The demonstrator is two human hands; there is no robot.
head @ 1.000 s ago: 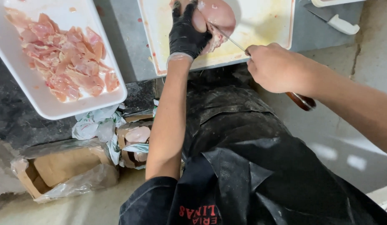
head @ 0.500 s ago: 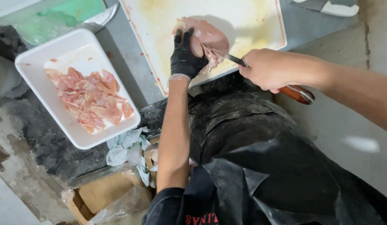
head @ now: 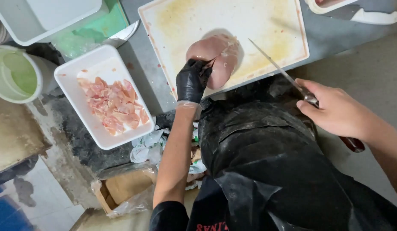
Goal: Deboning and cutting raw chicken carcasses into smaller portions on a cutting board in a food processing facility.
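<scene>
Left grip on chicken; tray of pieces

A grey worktop stands over worn concrete, perhaps tiled floor below.

On the cutting board, white stained yellow, lies pale pink chicken meat, gripped by the left hand in a black glove. Left of the board, a white tray holds pink and orange-tinged meat pieces (glossy, streaked white). Below the board spreads a shiny black apron.
</scene>
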